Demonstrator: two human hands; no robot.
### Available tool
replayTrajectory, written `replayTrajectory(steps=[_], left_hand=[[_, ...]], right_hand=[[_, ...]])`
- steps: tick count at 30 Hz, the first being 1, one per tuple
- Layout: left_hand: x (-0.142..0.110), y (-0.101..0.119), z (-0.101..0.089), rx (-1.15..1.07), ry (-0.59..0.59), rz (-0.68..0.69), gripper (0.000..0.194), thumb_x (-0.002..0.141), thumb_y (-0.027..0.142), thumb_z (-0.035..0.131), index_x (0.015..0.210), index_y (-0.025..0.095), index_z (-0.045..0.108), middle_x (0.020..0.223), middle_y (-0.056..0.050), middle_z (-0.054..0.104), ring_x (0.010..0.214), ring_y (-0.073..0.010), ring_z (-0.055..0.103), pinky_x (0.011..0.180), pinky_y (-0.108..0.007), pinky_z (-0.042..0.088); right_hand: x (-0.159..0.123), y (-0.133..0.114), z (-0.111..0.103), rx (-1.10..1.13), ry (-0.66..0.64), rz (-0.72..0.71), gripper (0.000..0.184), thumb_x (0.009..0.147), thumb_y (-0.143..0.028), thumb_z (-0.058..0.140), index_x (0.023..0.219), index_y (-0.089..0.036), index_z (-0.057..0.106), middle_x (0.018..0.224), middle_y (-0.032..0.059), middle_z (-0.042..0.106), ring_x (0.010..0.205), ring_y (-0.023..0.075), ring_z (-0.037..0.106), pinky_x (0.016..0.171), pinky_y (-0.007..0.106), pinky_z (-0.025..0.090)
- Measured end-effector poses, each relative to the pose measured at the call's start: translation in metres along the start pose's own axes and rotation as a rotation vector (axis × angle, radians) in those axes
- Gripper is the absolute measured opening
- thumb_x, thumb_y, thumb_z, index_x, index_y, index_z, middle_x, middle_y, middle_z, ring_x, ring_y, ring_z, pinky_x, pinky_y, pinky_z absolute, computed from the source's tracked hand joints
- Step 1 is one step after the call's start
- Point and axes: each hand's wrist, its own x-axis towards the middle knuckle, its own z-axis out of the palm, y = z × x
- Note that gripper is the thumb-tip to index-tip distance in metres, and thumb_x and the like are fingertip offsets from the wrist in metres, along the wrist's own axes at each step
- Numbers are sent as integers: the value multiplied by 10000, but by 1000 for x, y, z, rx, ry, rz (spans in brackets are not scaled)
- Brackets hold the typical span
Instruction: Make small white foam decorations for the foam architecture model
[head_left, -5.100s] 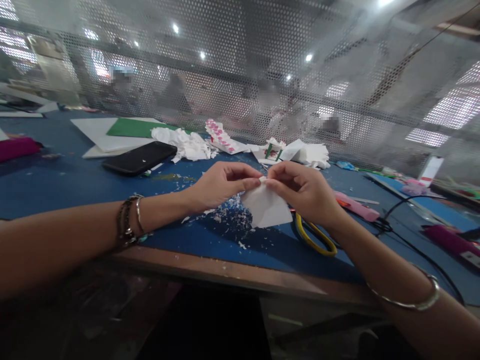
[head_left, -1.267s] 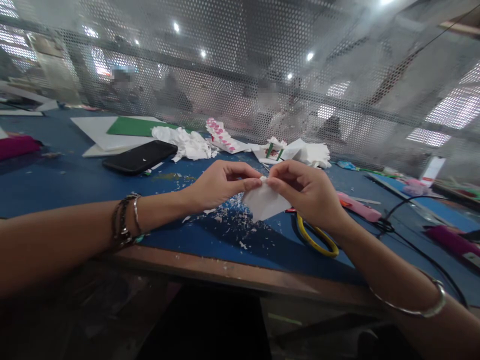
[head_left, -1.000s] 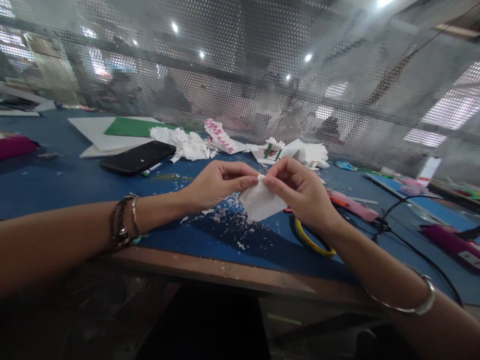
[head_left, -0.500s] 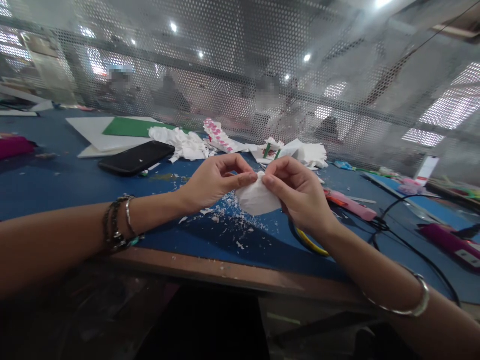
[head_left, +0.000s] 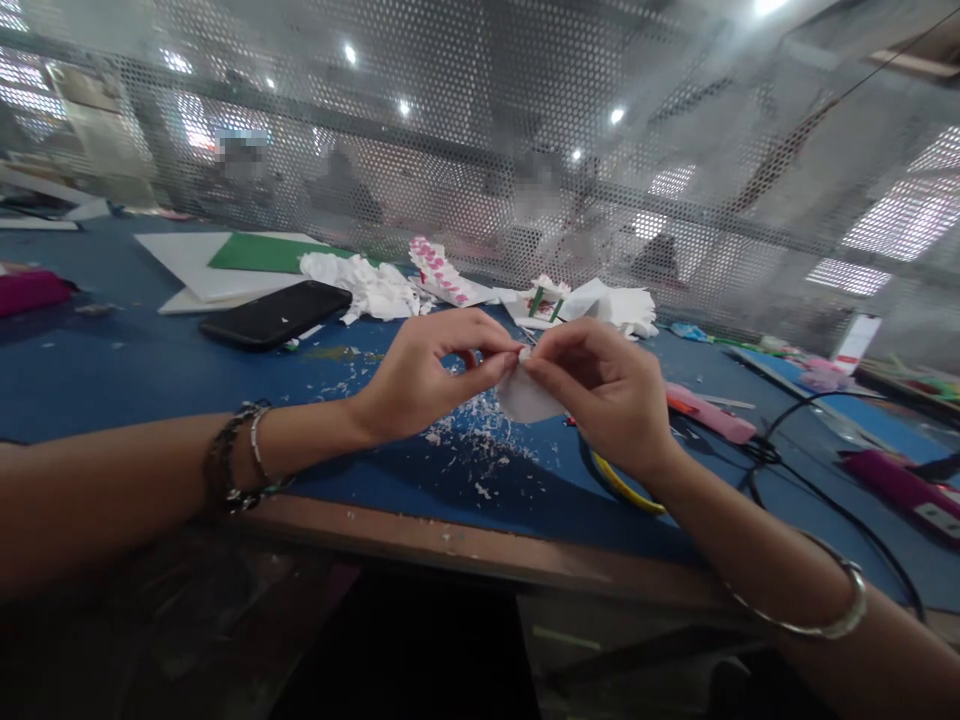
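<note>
Between my two hands is a small thin white piece of paper (head_left: 526,394), its top edge pinched and its lower part hanging free over the table. My left hand (head_left: 442,372) closes thumb and forefinger on the paper's upper left edge. Right beside it, my right hand (head_left: 607,390) pinches the same top edge with thumb and fingertips. The fingertips almost touch, so the pinched bit is mostly hidden. Small white scraps (head_left: 480,450) lie scattered on the blue table (head_left: 360,480) below.
A black phone (head_left: 276,314) lies left, before crumpled white paper (head_left: 364,285) and a green sheet (head_left: 259,253). At right are a pink glue gun (head_left: 712,415), a black cable (head_left: 847,500), a purple power strip (head_left: 900,490) and a yellow roll (head_left: 626,490). A perforated metal screen (head_left: 465,120) stands behind.
The white paper has shifted slightly right and turned, and less of it shows. My left hand has moved a little right, with its fingers closer to my right hand's.
</note>
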Motion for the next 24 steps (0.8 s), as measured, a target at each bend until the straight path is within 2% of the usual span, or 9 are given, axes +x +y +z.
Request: replayTrajectory(steps=[4, 7, 12, 15, 18, 21, 24], left_hand=[[0, 2, 0, -39, -39, -13, 25, 695, 165, 606, 711, 165, 625, 729, -12, 609, 633, -93, 543, 562, -195, 441], [1, 2, -2, -70, -46, -39, 26, 716, 183, 595, 704, 191, 617, 730, -6, 603, 669, -107, 546, 613, -215, 442], [1, -1, -5, -61, -85, -9, 31, 727, 206, 587, 710, 180, 590, 738, -11, 583, 661, -108, 536, 645, -228, 434], [2, -2, -4, -143, -85, -104, 63, 727, 222, 575, 701, 166, 564, 722, -11, 560, 652, -107, 525, 604, -218, 433], [3, -3, -1, -218, -73, -231, 119, 723, 255, 568, 677, 147, 553, 683, -13, 546, 633, -104, 512, 548, -203, 417], [3, -3, 1, -255, -87, -295, 152, 713, 274, 580, 675, 128, 558, 671, -15, 550, 635, -100, 515, 555, -196, 413], [3, -4, 2, -329, -111, -338, 150, 713, 266, 585, 688, 120, 561, 660, -10, 552, 613, -87, 511, 542, -182, 409]], right_hand=[[-2, -1, 0, -16, 13, -6, 80, 713, -151, 590, 688, -185, 522, 625, -51, 552, 537, 46, 514, 482, 167, 420], [-3, -2, -1, -32, 13, -6, 72, 722, -150, 580, 697, -189, 525, 639, -48, 563, 544, 48, 520, 476, 167, 422], [-4, -4, -1, -52, -26, -7, 51, 742, -147, 549, 731, -193, 532, 674, -38, 581, 583, 62, 545, 499, 181, 442], [-3, -3, -2, -76, -46, -8, 40, 762, -154, 523, 776, -191, 530, 698, -26, 592, 609, 73, 562, 524, 191, 459], [-2, -2, -5, -163, -91, -104, 101, 763, -167, 526, 861, -192, 527, 752, -11, 610, 654, 84, 572, 587, 206, 472], [0, -2, -6, -328, -133, -254, 124, 731, -178, 573, 851, -181, 543, 766, 0, 625, 641, 82, 564, 605, 203, 467], [0, -3, -8, -420, -121, -289, 84, 739, -157, 560, 816, -189, 559, 739, -8, 636, 615, 78, 565, 593, 198, 462]])
